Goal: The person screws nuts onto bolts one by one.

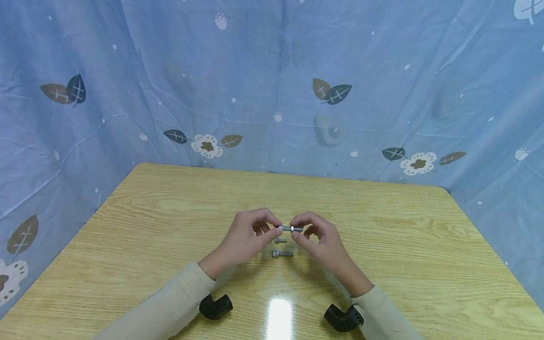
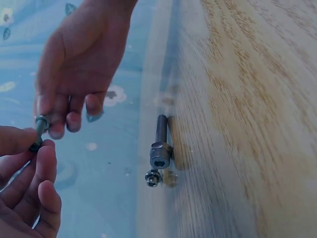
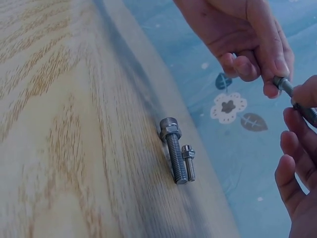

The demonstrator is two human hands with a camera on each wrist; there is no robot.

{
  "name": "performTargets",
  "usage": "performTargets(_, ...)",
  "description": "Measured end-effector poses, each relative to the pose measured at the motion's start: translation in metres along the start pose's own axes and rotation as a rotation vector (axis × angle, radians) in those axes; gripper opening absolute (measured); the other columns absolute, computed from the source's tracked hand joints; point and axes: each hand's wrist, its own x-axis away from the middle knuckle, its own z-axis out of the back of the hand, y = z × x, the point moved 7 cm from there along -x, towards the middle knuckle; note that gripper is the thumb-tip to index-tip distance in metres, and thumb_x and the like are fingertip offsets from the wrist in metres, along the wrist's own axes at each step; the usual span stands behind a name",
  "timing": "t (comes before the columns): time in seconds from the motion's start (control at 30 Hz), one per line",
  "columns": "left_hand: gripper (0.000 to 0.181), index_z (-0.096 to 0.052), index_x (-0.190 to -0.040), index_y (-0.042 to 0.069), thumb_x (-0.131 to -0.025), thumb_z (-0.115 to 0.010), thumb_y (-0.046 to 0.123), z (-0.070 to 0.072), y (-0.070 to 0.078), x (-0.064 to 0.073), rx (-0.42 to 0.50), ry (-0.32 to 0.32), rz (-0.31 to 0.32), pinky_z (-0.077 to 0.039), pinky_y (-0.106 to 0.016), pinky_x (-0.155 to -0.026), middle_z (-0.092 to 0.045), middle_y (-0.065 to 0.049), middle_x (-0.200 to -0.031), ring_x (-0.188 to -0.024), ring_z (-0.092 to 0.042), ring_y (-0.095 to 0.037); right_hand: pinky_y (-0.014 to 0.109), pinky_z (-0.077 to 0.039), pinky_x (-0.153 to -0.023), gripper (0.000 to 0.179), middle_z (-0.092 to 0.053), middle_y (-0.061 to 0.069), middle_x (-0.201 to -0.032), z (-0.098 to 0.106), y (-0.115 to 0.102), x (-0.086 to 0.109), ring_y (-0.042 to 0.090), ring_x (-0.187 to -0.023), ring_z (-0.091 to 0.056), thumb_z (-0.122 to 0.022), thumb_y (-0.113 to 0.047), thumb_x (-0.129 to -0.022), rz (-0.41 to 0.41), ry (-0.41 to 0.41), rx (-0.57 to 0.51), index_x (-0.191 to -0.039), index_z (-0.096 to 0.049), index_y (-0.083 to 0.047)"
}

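Above the table, a silver bolt (image 1: 286,228) is held level between both hands in the head view. My left hand (image 1: 250,237) pinches its head end between thumb and index finger. The right hand (image 1: 319,240) pinches a nut (image 1: 292,229) partway along the shaft, with the threaded end poking past the fingers. Beneath them on the table lie a small bolt (image 1: 280,241) and a larger hex-socket bolt (image 1: 282,254). In the right wrist view, the larger bolt (image 3: 174,151) and the small bolt (image 3: 188,162) each carry a nut close under the head.
The wood-grain table (image 1: 170,226) extends around the hands. Behind it hangs a blue curtain (image 1: 263,71) with leaf and flower prints. A black curved wrist mount (image 1: 216,307) is by the left wrist, and another black mount (image 1: 343,318) by the right.
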Motion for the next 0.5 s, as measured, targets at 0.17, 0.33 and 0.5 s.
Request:
performTargets(0.17, 0.006, -0.071, -0.093, 0.020, -0.091, -0.068, 0.015, -0.0001, 0.0002, 0.0001, 0.001, -0.001, -0.002, -0.052, -0.028, -0.059, -0.070, 0.002, -0.085, -0.066, -0.063, -0.010, 0.027, -0.051, -0.073, 0.013, -0.067, 0.001, -0.103, -0.0003, 0.0013, 0.0005, 0.007, -0.093, -0.058, -0.060, -0.011, -0.095, -0.044, -0.003, 0.044, -0.104, -0.066, -0.018)
performTargets(0.33, 0.006, -0.071, -0.094, 0.020, -0.091, -0.068, 0.016, 0.0004, -0.0006, 0.0006, 0.007, 0.001, 0.003, -0.051, -0.027, -0.058, -0.070, 0.002, -0.085, -0.066, -0.063, -0.009, 0.027, -0.052, -0.072, 0.018, -0.064, 0.005, -0.109, -0.0012, 0.0005, 0.0004, 0.010, -0.095, -0.057, -0.061, -0.008, -0.094, -0.025, -0.016, 0.006, -0.112, -0.063, -0.010)
performTargets(0.5, 0.006, -0.071, -0.093, 0.020, -0.091, -0.068, 0.015, 0.0005, -0.0009, 0.0007, 0.007, 0.002, 0.004, -0.052, -0.027, -0.059, -0.069, 0.003, -0.085, -0.066, -0.062, -0.009, 0.025, -0.051, -0.068, 0.022, -0.061, 0.006, -0.110, -0.0012, -0.0021, -0.0001, 0.013, -0.095, -0.056, -0.064, -0.003, -0.091, 0.023, -0.020, -0.037, -0.111, -0.061, -0.010)
